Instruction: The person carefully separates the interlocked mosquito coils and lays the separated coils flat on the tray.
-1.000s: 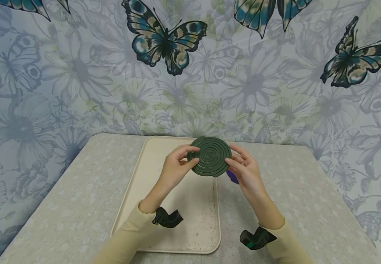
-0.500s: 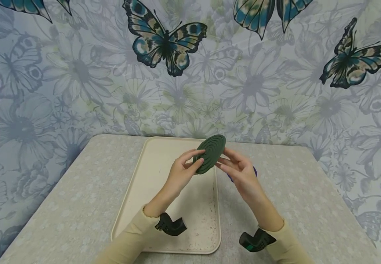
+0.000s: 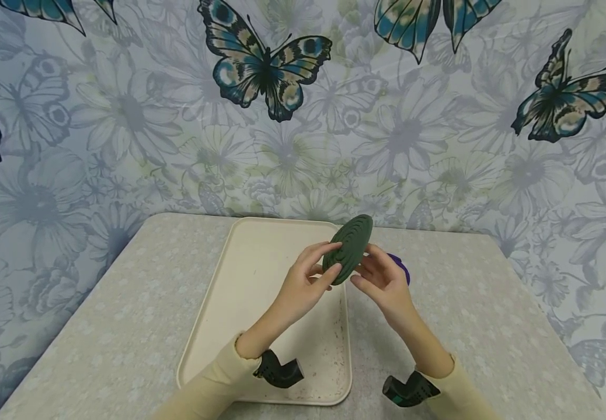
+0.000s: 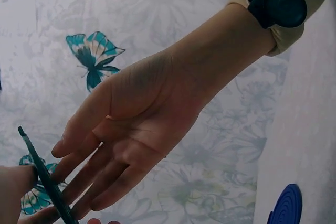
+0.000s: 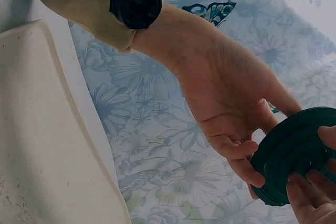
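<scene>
A dark green round coaster (image 3: pixel 354 246) with spiral ridges is held up over the tray's far right corner, turned nearly edge-on. My left hand (image 3: pixel 305 286) pinches its left edge, thumb on the near face. My right hand (image 3: pixel 391 284) is at its other side, fingers by the right edge and thumb apart from it. In the left wrist view the right hand (image 4: pixel 142 127) shows its palm, fingers mostly extended beside the coaster (image 4: pixel 46 182). In the right wrist view the left hand (image 5: pixel 226 85) has its fingers at the rim of the coaster (image 5: pixel 286 148).
A cream rectangular tray (image 3: pixel 261 309) with dark specks near its right edge lies on the pale patterned table (image 3: pixel 466 315). A purple ridged coaster (image 3: pixel 402 269) lies right of the tray, partly behind the right hand. A butterfly-print wall (image 3: pixel 303 163) stands behind the table.
The green coaster has turned from face-on to nearly edge-on and shifted right with my left hand. My right hand has loosened from its pinch, thumb now off the coaster.
</scene>
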`<state>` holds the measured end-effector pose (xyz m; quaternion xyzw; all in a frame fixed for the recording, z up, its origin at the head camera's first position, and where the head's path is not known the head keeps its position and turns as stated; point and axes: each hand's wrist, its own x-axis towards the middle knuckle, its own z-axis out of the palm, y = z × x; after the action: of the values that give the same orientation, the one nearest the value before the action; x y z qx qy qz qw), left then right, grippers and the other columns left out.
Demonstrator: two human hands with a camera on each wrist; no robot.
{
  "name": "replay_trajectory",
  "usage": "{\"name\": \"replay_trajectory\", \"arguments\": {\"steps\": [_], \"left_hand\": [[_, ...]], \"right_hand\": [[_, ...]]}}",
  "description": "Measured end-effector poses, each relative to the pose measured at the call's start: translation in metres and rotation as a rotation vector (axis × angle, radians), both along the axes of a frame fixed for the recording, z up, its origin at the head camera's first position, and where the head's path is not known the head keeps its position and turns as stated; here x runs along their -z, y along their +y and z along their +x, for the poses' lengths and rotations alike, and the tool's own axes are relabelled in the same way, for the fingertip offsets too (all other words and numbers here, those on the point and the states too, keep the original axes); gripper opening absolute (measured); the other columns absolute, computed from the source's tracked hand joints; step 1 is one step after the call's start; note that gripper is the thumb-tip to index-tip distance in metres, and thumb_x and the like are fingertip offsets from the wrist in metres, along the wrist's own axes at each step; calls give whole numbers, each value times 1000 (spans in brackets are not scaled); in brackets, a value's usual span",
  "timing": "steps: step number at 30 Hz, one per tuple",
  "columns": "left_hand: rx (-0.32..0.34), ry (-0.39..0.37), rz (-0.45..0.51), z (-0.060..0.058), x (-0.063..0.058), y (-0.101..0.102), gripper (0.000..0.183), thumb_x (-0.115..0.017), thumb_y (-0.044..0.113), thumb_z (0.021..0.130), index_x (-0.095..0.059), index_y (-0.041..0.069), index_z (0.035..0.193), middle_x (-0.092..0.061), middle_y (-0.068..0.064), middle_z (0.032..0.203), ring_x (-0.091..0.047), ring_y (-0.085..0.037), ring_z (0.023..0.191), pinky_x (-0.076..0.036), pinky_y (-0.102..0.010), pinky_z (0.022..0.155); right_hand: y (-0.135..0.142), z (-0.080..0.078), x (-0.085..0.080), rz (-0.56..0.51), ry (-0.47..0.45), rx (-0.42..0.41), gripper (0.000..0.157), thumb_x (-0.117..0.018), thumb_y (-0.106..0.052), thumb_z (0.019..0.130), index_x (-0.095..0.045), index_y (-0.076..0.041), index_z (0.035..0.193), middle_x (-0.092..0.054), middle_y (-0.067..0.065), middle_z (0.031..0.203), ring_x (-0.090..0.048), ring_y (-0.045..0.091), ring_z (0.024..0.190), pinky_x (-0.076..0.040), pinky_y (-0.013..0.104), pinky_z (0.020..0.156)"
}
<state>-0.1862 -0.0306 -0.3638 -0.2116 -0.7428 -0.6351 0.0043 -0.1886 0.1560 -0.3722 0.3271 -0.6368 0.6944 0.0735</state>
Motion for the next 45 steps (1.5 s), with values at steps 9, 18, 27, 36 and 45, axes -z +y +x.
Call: {"name": "replay_trajectory", "arguments": {"steps": [9,18,27,36,45], "left_hand": [[42,116,-61,4,1,0,60,-66,33,90,-42,20,144,-35,-11,149,-58,-29,116,-54,-33,89],[-73,222,-53,-3,1,-3,40,-69,17,88,-61,17,127,-27,-4,156,-27,-26,145,-37,-54,110],[-257,443,-16,-5,4,-3,19,-75,15,82,-75,9,101,-61,-7,119,-57,-21,115,-51,-40,96],[-151,388,26,-1,4,-2,29,-53,25,98,-71,3,107,-58,-9,130,-54,-24,124,-51,-39,98],[-78,237,112,6,4,5,40,-67,21,90,-59,2,125,-51,-12,139,-52,-26,127,-54,-28,93]], "right_hand": [[-1,4,-2,-81,63,-23,44,-51,6,94,-44,4,137,-55,-2,132,-56,10,121,-48,22,100],[-7,16,-12,-274,-131,-148,33,-38,-5,101,-42,-8,133,-54,-2,127,-57,6,113,-49,20,97],[-17,15,-9,-240,-131,-99,47,-53,-1,94,-38,-11,138,-47,-1,137,-48,8,128,-45,22,103],[-22,14,-6,-180,-101,4,60,-57,7,89,-35,-10,142,-48,-3,137,-49,8,126,-46,21,102],[-25,10,-3,-100,-58,68,61,-57,7,90,-29,0,144,-46,2,138,-48,9,128,-48,21,100]]}}
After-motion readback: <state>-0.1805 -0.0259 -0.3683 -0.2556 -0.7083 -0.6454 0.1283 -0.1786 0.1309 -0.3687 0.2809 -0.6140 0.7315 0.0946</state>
